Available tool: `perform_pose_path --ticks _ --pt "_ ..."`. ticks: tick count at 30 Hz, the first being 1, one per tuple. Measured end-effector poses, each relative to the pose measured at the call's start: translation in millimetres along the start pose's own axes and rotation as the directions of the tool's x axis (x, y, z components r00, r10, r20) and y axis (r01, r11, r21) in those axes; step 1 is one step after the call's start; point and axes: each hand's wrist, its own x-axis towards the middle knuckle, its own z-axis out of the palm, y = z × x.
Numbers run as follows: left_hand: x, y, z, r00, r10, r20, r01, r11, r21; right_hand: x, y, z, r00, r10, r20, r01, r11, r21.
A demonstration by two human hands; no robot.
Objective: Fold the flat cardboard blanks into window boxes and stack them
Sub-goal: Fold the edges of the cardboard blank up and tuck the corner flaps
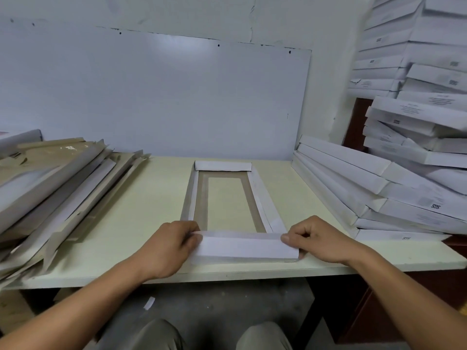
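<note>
A long cardboard blank point(262, 200) with a rectangular window cut-out lies lengthwise on the pale table point(156, 210), brown side up. Its far end flap point(223, 165) is folded over, white side showing, and both long side flaps are partly raised. The near end flap point(243, 247) is folded up and over. My left hand point(169, 246) grips that flap's left end, fingers curled round it. My right hand point(319, 239) pinches its right end, thumb on top.
A loose heap of flat blanks point(58, 188) covers the table's left side. Folded white boxes point(374, 188) are stacked on the right, with a taller pile point(417, 72) behind them. A white wall panel stands behind the table. My knees show under the table's front edge.
</note>
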Motion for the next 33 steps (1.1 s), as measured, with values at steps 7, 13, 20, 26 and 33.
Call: perform_pose_path --ticks 7,13,20,26,33 --pt "14 9 5 0.990 -0.129 0.056 0.123 0.986 0.109 18 11 12 0.992 0.036 -0.124 -0.049 0.994 -0.101" --pt "12 13 14 0.989 -0.147 0.031 0.141 0.978 0.151 14 5 22 0.982 -0.027 -0.189 -0.032 0.952 -0.305" --pt "14 10 19 0.992 -0.124 0.036 0.115 0.975 0.192 1 -25 47 0.978 -0.204 -0.049 0.118 0.728 -0.675" --pt "7 9 28 0.997 0.023 -0.078 0.002 0.951 0.309 4 -31 77 0.986 -0.164 0.017 0.137 0.761 -0.634" --pt "-6 2 37 0.991 0.124 0.045 -0.131 0.908 0.399 8 -27 87 0.982 -0.187 0.000 0.129 0.681 -0.721"
